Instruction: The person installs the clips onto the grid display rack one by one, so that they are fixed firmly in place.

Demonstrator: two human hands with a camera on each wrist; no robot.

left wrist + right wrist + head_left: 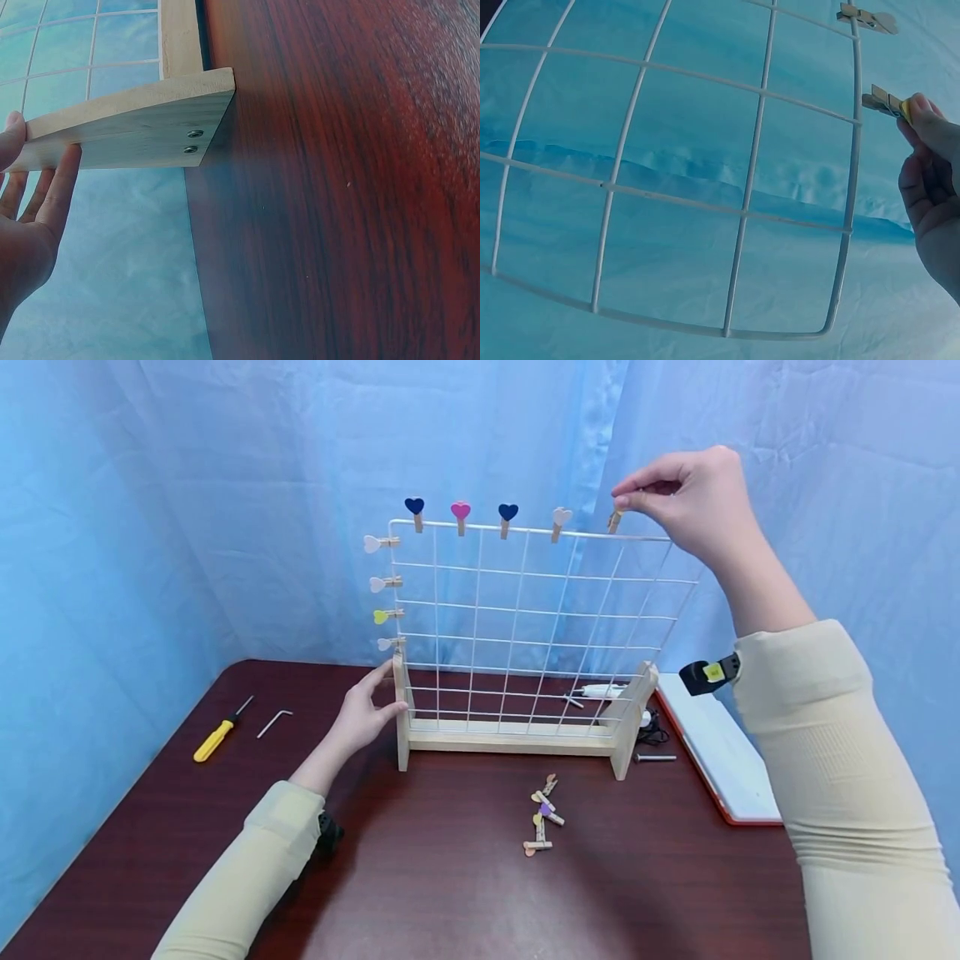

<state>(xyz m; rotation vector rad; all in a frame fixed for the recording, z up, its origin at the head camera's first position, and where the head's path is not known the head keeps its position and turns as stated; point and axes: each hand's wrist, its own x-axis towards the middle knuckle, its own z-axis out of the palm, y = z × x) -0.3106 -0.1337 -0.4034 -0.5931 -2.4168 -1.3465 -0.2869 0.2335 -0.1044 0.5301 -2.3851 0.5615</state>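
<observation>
My right hand [701, 497] pinches a small wooden clothespin [614, 521] between thumb and fingertips at the top wire of a white wire grid [480, 602]. The right wrist view shows a yellow piece on this clothespin [886, 101] beneath the thumb, its other end right at the wire. With thumb and fingers on either side, my left hand [362, 714] grips the left side board [402, 714] of the grid's wooden stand. Heart clothespins in navy, pink and white line the top wire, including a pink one [461, 514]. White ones and a yellow one [384, 617] run down the left edge.
Several loose clothespins [542, 818] lie on the dark red table [420, 868] before the stand. To the left are a yellow screwdriver [217, 737] and a hex key [273, 723]. A white board with a red edge [716, 752], a bolt [655, 758] and a black cable [652, 731] lie right.
</observation>
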